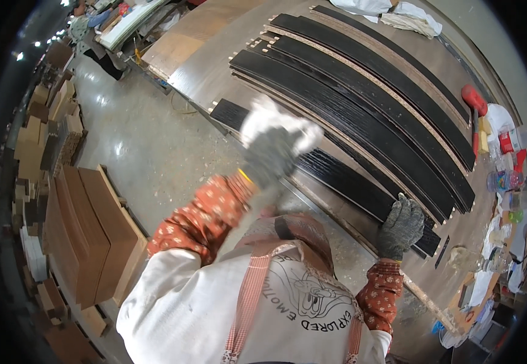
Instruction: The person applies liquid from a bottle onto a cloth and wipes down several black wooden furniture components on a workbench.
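Observation:
A white cloth (275,124), smeared by motion, is gripped in my gloved left hand (271,159) over the nearest black board (336,176). That long, narrow board lies along the table's near edge, with small pale dowels sticking out of its left end. Close to the board's right end, my right hand (401,227), in a grey glove, holds it with the fingers close together. Beyond it, several more black boards (336,112) lie side by side and partly overlapping, their raw chipboard edges showing.
A red-handled tool (474,103) lies at the table's right side, near plastic bottles (506,180) and papers. Brown panels (87,230) are stacked on the floor to the left, with cardboard behind them. Another person (90,36) stands at the far left by another table.

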